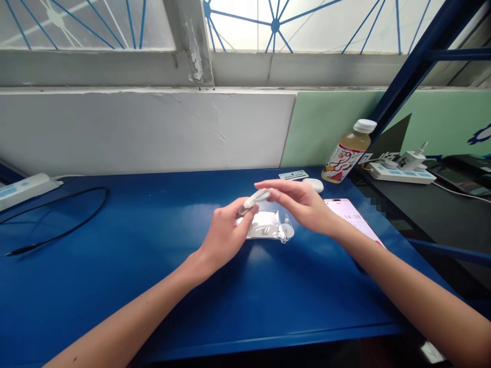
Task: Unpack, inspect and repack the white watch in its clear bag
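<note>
My left hand (226,225) pinches a small white bundle (256,198) between thumb and fingers above the blue table. It looks like a folded strip or coiled cable; its exact kind is unclear. From the other side, my right hand (301,202) has its fingertips closed around the bundle's upper end, one finger reaching over the top. Under the hands lies a clear plastic bag (263,235) with white pieces inside. A round white piece (286,231) shows at the bag's right end, partly behind the plastic. The fingers hide part of the bundle.
A phone (351,214) lies lit beside my right forearm, near a white rounded case (314,184) and a small card (293,175). Behind them stands a drink bottle (345,153). A black cable (86,220) and power strip (28,189) occupy the table's left side.
</note>
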Available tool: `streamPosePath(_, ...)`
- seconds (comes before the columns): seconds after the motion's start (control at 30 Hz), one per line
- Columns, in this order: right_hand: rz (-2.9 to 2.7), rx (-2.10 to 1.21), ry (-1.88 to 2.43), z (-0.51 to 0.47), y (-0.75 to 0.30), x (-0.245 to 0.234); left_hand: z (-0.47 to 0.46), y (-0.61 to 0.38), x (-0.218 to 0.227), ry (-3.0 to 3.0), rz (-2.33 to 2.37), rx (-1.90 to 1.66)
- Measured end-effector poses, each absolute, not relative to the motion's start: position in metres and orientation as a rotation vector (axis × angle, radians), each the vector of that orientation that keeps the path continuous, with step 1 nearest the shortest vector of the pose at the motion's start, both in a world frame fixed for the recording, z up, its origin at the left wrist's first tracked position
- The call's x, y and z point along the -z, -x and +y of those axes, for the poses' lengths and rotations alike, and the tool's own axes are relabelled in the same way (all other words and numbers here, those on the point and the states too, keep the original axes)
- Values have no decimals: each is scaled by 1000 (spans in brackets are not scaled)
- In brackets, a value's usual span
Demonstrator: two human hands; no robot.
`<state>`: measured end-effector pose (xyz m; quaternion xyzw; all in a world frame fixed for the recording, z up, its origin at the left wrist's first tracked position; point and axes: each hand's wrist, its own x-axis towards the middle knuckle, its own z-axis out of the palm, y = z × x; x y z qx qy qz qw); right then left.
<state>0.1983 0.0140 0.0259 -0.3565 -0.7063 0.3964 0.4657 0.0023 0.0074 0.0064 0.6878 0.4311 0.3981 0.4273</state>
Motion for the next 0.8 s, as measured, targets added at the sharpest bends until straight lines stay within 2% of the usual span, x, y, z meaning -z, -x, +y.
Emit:
streamPosePath(0.13,-1946,-668,915,-5,-218,-19,4,0,-3,-2012,1055,-1103)
streamPosePath(0.27,-2012,-516,929,-17,-232,-11,2,-6,6,-2101,992,-1023)
streamPosePath(0.6,-2125,-469,1070,-2,-274,-12,28,13,9,-2156,965,-596)
streamPosePath(0.8,-2296,-573,1189,2,-290,-14,26,12,13,-2189,1047,-570)
